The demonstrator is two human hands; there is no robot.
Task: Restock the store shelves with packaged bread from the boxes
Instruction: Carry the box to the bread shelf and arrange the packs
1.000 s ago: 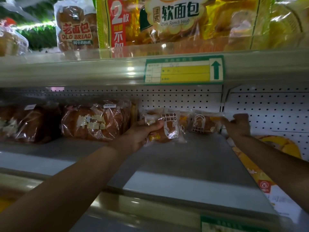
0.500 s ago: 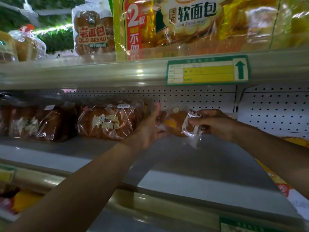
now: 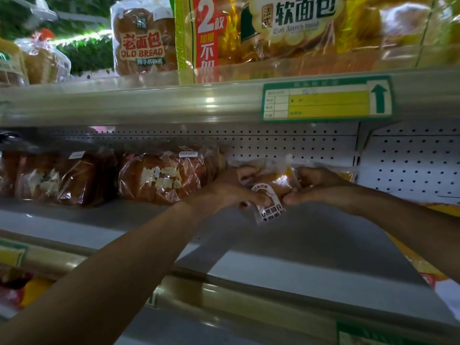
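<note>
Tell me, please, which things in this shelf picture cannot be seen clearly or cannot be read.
All in the head view:
- Small bread packet: largely covered by the left hand and right hand; its label runs partly under the fingers.
- Price tag: print too small and blurred to read.
- Dark loaves at the left: in shadow, labels unreadable.
- Yellow package at the right: hidden by the right forearm and cut by the edge.
</note>
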